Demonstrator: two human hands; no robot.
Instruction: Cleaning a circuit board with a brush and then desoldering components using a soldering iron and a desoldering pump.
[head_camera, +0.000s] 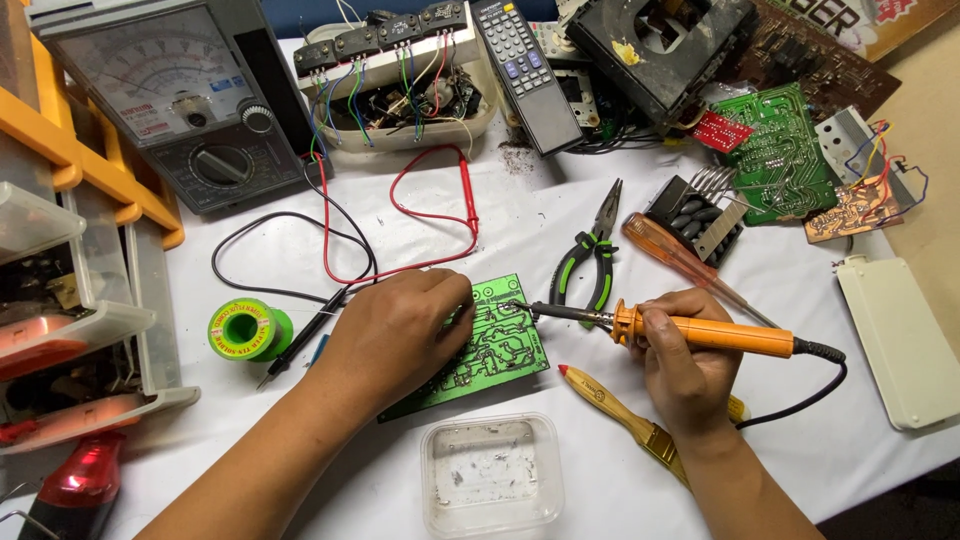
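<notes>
Orange-handled, the soldering iron (690, 330) is gripped in the right hand (685, 365), fingers wrapped shut around the handle, with its dark tip resting on the upper right edge of the green circuit board (495, 345). That board lies flat on the white table cover (560, 210), near the middle of the bench, and the left hand (400, 330) presses down on its left part, fingers curled over the board's top edge. Just below the right hand lies a wooden-handled brush (615, 405) with a red end; in front of the board sits a clear plastic tub (490, 475). Green-gripped pliers (592, 255) and an amber-handled screwdriver (680, 260) lie just beyond the iron. Left of the left hand a green spool of solder (248, 330) stands beside a black probe (300, 335), whose lead runs up to the analogue meter (185, 95).
</notes>
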